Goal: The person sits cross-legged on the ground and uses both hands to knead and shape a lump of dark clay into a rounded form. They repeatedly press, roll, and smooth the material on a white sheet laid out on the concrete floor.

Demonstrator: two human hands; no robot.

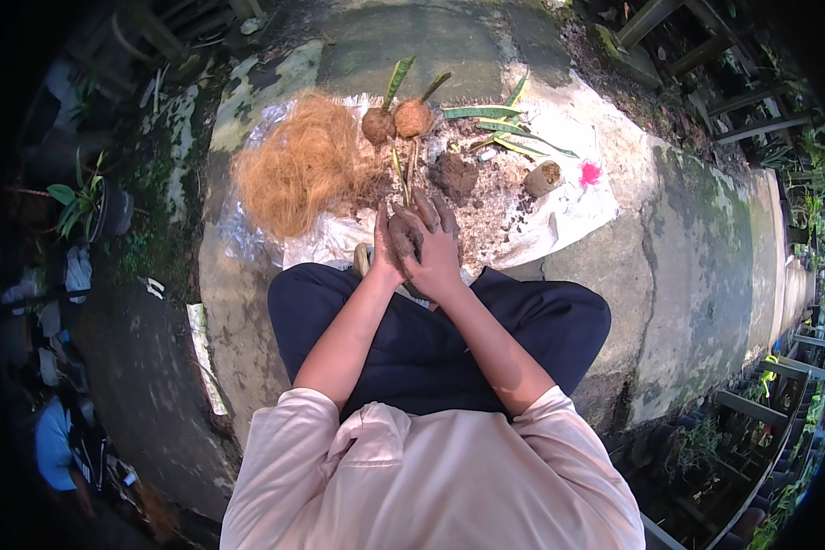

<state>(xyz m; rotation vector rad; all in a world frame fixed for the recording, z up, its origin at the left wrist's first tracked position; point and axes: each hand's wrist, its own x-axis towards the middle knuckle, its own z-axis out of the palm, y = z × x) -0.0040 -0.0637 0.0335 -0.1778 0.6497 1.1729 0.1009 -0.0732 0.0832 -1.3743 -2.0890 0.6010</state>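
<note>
Both my hands are smeared with mud and come together in front of my crossed legs. My left hand (pixel 385 243) and my right hand (pixel 437 249) are cupped around a dark lump of soil, mostly hidden by the palms and fingers. A narrow green-yellow leaf cutting (pixel 398 168) rises just beyond the fingertips, its base hidden. Past it stand a brown fibre-wrapped ball (pixel 377 126) and a more orange one (pixel 413 118), each with an upright leaf. To the left lies a heap of coconut fibre (pixel 298 165); a mound of dark soil (pixel 454 175) is beyond my right hand.
A white sack (pixel 573 206) lies spread under these things, with loose snake plant leaves (pixel 513 126) and a small soil-filled container (pixel 542 179) on its right. A potted plant (pixel 110 211) stands far left. A person in blue (pixel 55 445) is at lower left.
</note>
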